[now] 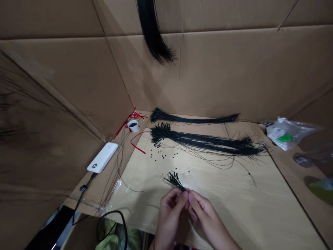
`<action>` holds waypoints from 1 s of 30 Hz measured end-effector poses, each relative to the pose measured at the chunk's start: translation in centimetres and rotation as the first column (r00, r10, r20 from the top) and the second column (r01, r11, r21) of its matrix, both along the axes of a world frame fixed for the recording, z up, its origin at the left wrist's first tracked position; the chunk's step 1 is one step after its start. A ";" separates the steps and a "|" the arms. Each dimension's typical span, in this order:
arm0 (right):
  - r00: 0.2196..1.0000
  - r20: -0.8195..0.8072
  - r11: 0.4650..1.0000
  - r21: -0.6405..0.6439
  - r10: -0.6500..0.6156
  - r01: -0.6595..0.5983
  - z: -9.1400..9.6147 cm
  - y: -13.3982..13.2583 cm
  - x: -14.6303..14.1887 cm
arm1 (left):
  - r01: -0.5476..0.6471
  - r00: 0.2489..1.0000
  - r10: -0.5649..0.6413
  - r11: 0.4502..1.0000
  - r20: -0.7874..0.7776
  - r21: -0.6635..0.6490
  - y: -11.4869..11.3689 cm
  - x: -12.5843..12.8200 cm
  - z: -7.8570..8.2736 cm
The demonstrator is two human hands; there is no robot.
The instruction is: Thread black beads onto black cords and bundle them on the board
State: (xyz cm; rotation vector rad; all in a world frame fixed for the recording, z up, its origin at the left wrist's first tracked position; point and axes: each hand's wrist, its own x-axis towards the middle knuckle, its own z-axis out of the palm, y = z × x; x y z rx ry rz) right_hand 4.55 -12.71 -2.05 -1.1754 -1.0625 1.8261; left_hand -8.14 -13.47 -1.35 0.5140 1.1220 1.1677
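Black thin-strand bundle (pixel 175 180) is pinched by your left hand (pixel 171 205) and right hand (pixel 204 210), thumbs and fingers closed, above the pale board (pixel 234 198). Farther out: scattered black beads (pixel 163 157), then a larger strand bundle (pixel 208 139); white cup (pixel 134 128) to its left.

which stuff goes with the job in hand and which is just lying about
Likely with the job:
small black bunch in the left hand, right hand against it
long black bundle behind
scattered black pieces
white cup

Probably just lying about:
white device with black cable
plastic bag with green patch
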 end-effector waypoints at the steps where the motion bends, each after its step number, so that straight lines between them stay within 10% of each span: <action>1: 0.999 0.031 1.000 0.012 -0.010 0.010 0.0 0.0 -0.1 | -0.011 0.999 0.011 1.000 0.050 -0.005 0.3 0.2 0.1; 12: 0.998 0.055 1.000 -0.029 -0.002 0.004 -0.6 -0.8 -0.6 | -0.101 0.946 0.163 0.969 0.281 -0.224 1.1 0.8 1.5; 30: 0.992 0.078 0.995 0.027 0.095 -0.097 0.0 -1.0 0.0 | -0.117 0.984 0.127 0.990 0.129 -0.080 1.9 0.0 1.0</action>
